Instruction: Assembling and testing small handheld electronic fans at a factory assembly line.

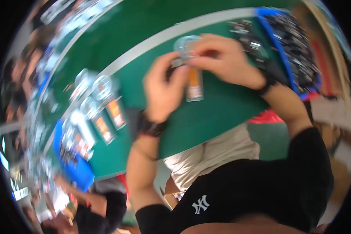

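Over the green table (218, 105) I hold a clear plastic package (195, 91) with a rounded, see-through top and a long lower part showing an orange insert. My left hand (162, 87) closes thumb and finger at its left edge, where a small greyish bit shows between the fingertips; blur hides what it is. My right hand (224, 58) pinches the package's upper right side, fingers bent over it. Similar clear packages (102, 126) with orange inserts lie left of my left hand. Beyond my right hand is a loose pile of small dark parts (251, 41).
A blue bin (279, 41) full of dark, shiny parts stands at the right, beside a cardboard box (331, 50). Another blue bin (80, 171) sits at the left table edge. A co-worker's arm (76, 191) reaches in at lower left. A pale strip (144, 48) crosses the table's far side.
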`<action>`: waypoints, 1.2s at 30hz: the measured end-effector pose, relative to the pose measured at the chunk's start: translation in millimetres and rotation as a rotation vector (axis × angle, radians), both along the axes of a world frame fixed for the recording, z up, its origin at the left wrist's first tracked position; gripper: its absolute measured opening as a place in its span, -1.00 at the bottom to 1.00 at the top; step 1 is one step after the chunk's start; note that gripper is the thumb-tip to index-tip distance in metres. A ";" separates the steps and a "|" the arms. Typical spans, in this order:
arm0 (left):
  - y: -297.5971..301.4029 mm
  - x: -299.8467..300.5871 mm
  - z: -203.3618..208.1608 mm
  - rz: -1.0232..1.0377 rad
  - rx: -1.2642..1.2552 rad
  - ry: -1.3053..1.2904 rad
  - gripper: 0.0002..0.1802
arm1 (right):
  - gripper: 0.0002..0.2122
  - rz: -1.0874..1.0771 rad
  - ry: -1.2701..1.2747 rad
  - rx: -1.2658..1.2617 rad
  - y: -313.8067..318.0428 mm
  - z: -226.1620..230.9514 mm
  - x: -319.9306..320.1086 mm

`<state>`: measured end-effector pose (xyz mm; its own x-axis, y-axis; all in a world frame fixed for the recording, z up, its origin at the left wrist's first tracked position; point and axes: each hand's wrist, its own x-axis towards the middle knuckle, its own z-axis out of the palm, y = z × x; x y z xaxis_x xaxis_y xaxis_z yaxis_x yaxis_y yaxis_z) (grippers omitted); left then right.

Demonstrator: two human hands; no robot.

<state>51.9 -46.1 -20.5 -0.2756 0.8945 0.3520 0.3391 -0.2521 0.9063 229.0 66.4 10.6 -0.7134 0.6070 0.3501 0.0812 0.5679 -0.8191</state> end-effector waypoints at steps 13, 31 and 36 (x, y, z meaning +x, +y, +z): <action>-2.5 -8.1 -9.7 0.033 -0.044 -0.075 -0.65 | -0.83 0.097 0.104 -0.474 -0.1 1.3 0.1; 0.0 -9.4 -1.4 -0.132 0.044 0.080 -0.60 | -0.89 0.088 0.116 0.299 2.9 -12.4 -0.9; -0.9 -7.5 1.3 -0.151 0.000 0.048 -0.62 | -0.94 0.086 0.109 0.110 9.1 -12.2 -0.6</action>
<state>44.4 -47.0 -19.2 -0.1212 0.9245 0.3614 0.3401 -0.3033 0.8901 228.4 75.5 -1.6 -0.7153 0.4992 0.4890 -0.0575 0.6554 -0.7531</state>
